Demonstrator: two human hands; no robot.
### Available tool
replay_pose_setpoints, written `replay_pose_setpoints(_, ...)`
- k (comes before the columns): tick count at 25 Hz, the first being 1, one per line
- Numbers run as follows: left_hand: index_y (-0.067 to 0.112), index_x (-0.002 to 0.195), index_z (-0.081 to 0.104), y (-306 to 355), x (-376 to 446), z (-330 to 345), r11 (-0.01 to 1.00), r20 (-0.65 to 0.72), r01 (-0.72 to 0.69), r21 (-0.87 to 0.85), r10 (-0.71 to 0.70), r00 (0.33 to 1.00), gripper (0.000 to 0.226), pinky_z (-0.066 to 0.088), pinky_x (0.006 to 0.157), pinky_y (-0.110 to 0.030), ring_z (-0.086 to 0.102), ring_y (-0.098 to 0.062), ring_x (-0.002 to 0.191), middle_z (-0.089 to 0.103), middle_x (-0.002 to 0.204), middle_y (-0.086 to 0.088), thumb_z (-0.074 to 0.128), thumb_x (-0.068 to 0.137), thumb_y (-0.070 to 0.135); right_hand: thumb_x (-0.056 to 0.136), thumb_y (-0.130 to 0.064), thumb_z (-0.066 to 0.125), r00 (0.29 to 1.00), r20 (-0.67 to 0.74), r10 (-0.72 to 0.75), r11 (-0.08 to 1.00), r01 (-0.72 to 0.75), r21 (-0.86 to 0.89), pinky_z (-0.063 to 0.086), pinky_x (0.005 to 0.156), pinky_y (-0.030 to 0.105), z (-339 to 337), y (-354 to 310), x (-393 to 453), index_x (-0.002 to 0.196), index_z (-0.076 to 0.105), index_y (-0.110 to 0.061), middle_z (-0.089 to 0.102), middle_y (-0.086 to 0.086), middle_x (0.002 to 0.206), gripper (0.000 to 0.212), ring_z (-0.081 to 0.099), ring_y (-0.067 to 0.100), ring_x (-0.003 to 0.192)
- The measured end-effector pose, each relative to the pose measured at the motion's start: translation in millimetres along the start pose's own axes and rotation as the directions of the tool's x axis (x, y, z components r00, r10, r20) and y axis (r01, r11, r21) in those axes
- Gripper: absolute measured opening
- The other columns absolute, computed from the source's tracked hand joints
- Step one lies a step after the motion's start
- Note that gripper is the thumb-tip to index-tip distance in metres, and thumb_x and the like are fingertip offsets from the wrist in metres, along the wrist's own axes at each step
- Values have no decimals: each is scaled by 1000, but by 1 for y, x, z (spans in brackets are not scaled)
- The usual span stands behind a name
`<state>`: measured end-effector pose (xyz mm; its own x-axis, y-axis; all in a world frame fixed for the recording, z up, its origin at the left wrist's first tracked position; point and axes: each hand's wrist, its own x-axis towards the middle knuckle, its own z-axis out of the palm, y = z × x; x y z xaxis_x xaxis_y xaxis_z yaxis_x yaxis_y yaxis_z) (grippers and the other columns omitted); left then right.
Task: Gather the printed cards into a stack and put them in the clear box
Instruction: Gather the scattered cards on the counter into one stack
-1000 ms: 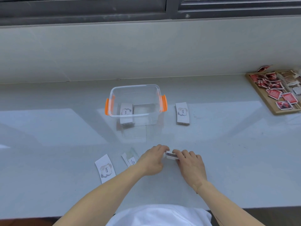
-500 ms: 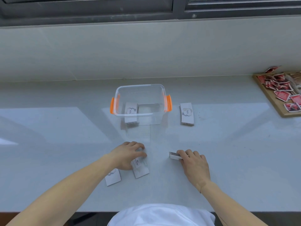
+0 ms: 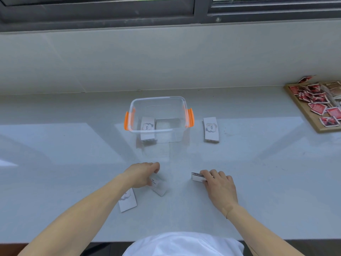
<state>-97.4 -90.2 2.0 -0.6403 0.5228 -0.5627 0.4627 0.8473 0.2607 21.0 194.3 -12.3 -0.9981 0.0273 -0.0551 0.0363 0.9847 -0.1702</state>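
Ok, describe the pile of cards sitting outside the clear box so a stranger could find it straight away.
Start at the clear box with orange handles, mid-counter. Just past its right handle lies a pile of white cards, flat on the counter. Unlike the other loose cards, it lies far from both hands, with "love" printed on top.

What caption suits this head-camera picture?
Left hand reaches loose cards, right hand holds a small stack before the clear box.
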Motion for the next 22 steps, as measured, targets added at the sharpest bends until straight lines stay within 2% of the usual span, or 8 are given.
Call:
replay_pose_setpoints(3, 32, 105, 43, 10, 3, -9, 972, -121, 34, -231, -63, 991, 25, 44, 71, -34, 52, -20, 90, 55, 103, 8, 50, 92, 12, 82, -15, 70, 1000, -7, -3, 1000, 3, -3, 38, 60, 37, 1, 0, 0, 104, 61, -26, 61, -3, 80, 27, 54, 29, 68)
replay_pose_setpoints(5, 27, 111, 50, 24, 9, -13, 963, -248, 0, -271, -70, 966, 25, 47, 77, -38, 52, -21, 98, 55, 108, 4, 46, 94, 10, 85, -20, 66, 1000, -2, 13, 1000, -13, 2, 39, 63, 38, 2, 1, 1, 114, 58, -28, 63, -3, 86, 32, 56, 28, 74)
replay_pose_setpoints(7, 23, 113, 56, 40, 16, -12, 962, -343, -36, -269, -61, 937, 24, 47, 79, -40, 51, -23, 103, 55, 110, 0, 45, 96, 11, 89, -27, 57, 999, 16, 35, 999, -35, 15, 41, 71, 37, 4, 0, 2, 132, 47, -29, 64, -5, 100, 44, 57, 25, 87)
replay_pose_setpoints(10, 23, 117, 62, 68, 26, -6, 954, -412, -84, -286, -44, 910, 27, 49, 81, -43, 50, -26, 105, 57, 111, -5, 45, 98, 13, 87, -28, 58, 999, -10, 37, 998, -36, 56, 45, 83, 37, 6, 1, 2, 143, 33, -24, 60, -5, 119, 62, 55, 21, 107)
replay_pose_setpoints(13, 24, 119, 63, 96, 34, 2, 929, -383, -167, -331, 30, 923, 31, 50, 83, -44, 52, -25, 105, 57, 111, -7, 43, 99, 10, 85, -24, 61, 999, -18, 26, 997, -25, 75, 45, 96, 41, 8, 2, -1, 146, 25, -23, 52, 1, 136, 70, 47, 26, 126)
replay_pose_setpoints(16, 23, 120, 64, 114, 38, 7, 889, -285, -223, -399, 111, 952, 41, 47, 92, -42, 53, -25, 108, 58, 114, -9, 41, 93, 0, 86, -20, 62, 999, -22, 29, 998, -28, 59, 42, 103, 45, 11, 2, -3, 145, 24, -25, 44, 9, 145, 70, 39, 32, 134)
replay_pose_setpoints(20, 29, 122, 61, 121, 39, 9, 864, -201, -173, -473, 85, 976, 50, 45, 96, -38, 51, -20, 113, 55, 117, -2, 45, 82, 3, 83, -15, 66, 998, -48, 44, 998, -42, 37, 38, 107, 50, 14, 2, -3, 136, 42, -19, 31, 17, 152, 59, 33, 40, 136)
replay_pose_setpoints(22, 30, 124, 58, 124, 39, 10, 867, -163, -155, -473, 87, 983, 54, 45, 97, -38, 51, -19, 114, 54, 118, -1, 48, 78, 5, 82, -15, 67, 997, -62, 45, 998, -42, 37, 37, 108, 51, 14, 3, -2, 131, 47, -18, 31, 17, 152, 53, 33, 41, 135)
